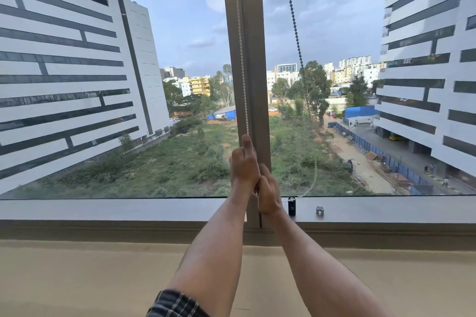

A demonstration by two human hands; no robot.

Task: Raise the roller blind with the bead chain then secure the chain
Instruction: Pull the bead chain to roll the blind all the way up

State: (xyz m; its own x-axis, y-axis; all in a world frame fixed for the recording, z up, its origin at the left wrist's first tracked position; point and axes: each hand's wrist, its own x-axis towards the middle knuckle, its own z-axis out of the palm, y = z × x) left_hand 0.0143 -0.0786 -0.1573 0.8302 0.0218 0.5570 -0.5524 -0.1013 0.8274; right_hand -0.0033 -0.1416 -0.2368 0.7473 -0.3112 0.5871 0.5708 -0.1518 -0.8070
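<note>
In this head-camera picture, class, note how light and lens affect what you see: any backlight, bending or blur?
Head view: daylight through the glass backlights the scene, so the right strand of the bead chain reads dark; wide-angle bending tilts the outside buildings inward; the left hand and right hand look sharp; the chain's lower loop by the sill is faint.

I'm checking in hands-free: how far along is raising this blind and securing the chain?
Done, it seems: no blind fabric covers the glass, so it looks mostly or fully raised. In hand: the left hand and right hand both grip the white bead chain at the window post. Left: securing the chain; its lower loop runs slack toward the black holder on the sill.
</note>
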